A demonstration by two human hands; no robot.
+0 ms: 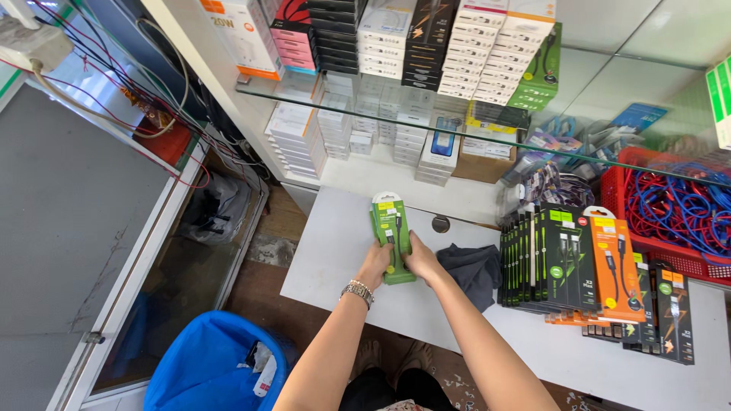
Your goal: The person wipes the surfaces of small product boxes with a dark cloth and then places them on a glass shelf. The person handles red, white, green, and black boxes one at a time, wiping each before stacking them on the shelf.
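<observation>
**Both hands on a green cable pack at the desk's far-left part**

Head view: you hold a green cable pack flat against the white desk, lengthwise away from you. Your left hand, the one with the metal watch at the wrist, grasps the pack's near left edge; your right hand grasps its near right edge. Both hands are closed on the pack, thumbs on top. The pack lies alone, well apart from the row of like packs standing on edge to the right, fronted by an orange pack. A dark cloth lies just right of your right hand, between it and that row.

The step in hand looks like handling or squaring a single pack on the desk. Any move from here calls for a steady two-handed hold, because the pack is thin and its hanging tab sticks out at the far end.

Hard to make out: your fingertips are tucked beside and under the pack, so how far they wrap is hidden. The glass shelf blurs the boxes behind it. The red basket of cables is cut off at the right edge, and the blue bin at the bottom.
</observation>
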